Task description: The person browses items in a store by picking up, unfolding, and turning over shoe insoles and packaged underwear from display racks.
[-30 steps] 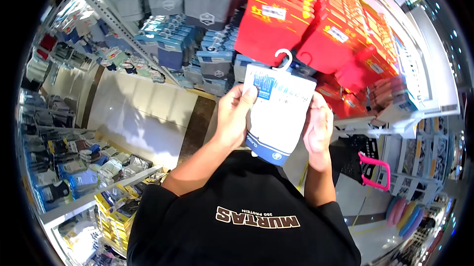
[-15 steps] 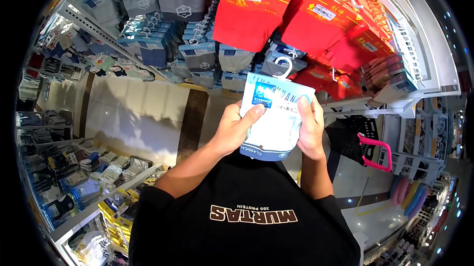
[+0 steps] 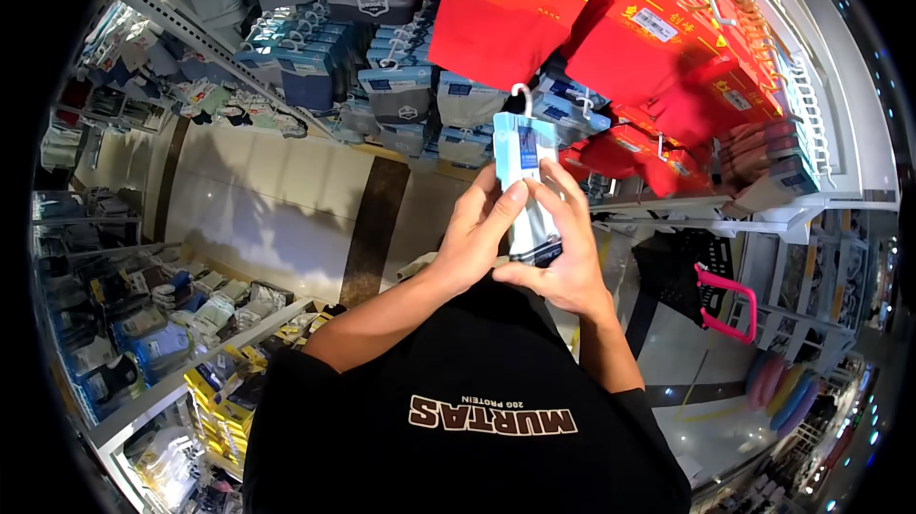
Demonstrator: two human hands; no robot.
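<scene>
A light blue and white hanger pack (image 3: pixel 528 146) with a white hook on top is upright between my hands, turned partly edge-on. My left hand (image 3: pixel 480 228) grips its left side, thumb on the front. On the right, my right hand (image 3: pixel 570 251) holds the other side, with its fingertips on the pack's face and its thumb near the dark lower edge. Red packs (image 3: pixel 510 13) hang just beyond it, beside grey packs with blue tops (image 3: pixel 396 94).
A black basket with a pink handle (image 3: pixel 730 304) stands at the right. A lower-left shelf (image 3: pixel 205 380) bears many bagged goods. Pale floor tiles (image 3: pixel 262 209) with a dark strip lie between the racks. Coloured rings (image 3: pixel 784 392) are at the lower right.
The pack has turned from facing me broadly to a narrow, partly edge-on view. My hands have come closer together around it, and my right fingers have moved onto its face.
</scene>
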